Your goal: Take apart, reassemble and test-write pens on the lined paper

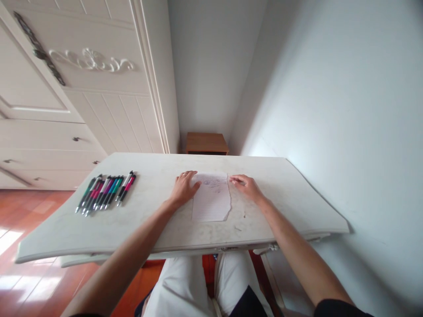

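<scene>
Sheet of paper (211,204) lies flat at the centre of the frame, on the white table (284,193); lined, dark scribbles across its upper part, right edge ragged as if torn, lower right corner rough too. Left hand (184,187) sits on its left side: fingers spread and loose, not wrapped around anything, thumb reaching over the sheet's upper left edge (pressure on it: can't tell). Right hand (247,186) is just right of the ragged edge, near the top: thumb and fingers drawn together, possibly pinching something small and dark; can't tell what, or whether the fingertips touch the paper. Step in hand, my read: the sheet is being steadied from the left while the right hand works beside or along the rough edge. For that, the next move calls for the left thumb and palm keeping the sheet flat, and a light, controlled right pinch close to the edge so the rip doesn't run into the scribbles. Pens (107,189) lie side by side at the left of the frame, well apart from both hands, with a pink pen (128,188) and a pale one slightly off to the right of the main row. White cabinet (109,26) fills the upper left; a small brown wooden stand (206,141) shows just beyond the table's far edge.
</scene>
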A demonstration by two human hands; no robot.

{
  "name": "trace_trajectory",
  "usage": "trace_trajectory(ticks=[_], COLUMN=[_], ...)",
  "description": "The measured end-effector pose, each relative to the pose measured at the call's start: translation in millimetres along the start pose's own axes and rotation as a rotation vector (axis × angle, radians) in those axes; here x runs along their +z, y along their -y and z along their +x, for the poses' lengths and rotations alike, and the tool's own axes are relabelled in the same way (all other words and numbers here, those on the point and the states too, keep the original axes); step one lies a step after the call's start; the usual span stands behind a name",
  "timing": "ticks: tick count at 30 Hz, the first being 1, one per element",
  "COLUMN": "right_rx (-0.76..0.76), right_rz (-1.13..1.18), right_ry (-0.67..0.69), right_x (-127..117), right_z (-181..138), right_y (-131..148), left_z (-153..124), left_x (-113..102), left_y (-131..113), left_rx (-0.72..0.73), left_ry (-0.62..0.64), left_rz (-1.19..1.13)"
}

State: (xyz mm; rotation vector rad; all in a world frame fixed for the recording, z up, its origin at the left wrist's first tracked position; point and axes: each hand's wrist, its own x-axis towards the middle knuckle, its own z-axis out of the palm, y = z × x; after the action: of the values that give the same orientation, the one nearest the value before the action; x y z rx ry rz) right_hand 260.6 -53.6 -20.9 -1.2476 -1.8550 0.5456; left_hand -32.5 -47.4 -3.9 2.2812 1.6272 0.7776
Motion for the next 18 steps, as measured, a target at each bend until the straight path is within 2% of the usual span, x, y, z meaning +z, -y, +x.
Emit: trace_trajectory(ticks=[5, 11, 15, 18], right_rx=[0.094, 0.117, 0.126, 0.119], right_rz=[0.094, 0.145, 0.19, 0.183], right_ry=[-0.005, 0.0, -0.011, -0.019], right_x=[-2, -5, -5, -5], right_z=[1, 1, 1, 1], right_y=[2, 0, -6, -9], left_z=[-3, -10, -19, -35], left_x=[0, -2, -19, -41], left_y=[5, 7, 17, 32], left_rx=[0.033, 0.043, -0.014, -0.119], left_ry=[-0.016, -0.151, -0.288, -0.428], left_rz=[-0.057, -0.129, -0.093, 0.047])
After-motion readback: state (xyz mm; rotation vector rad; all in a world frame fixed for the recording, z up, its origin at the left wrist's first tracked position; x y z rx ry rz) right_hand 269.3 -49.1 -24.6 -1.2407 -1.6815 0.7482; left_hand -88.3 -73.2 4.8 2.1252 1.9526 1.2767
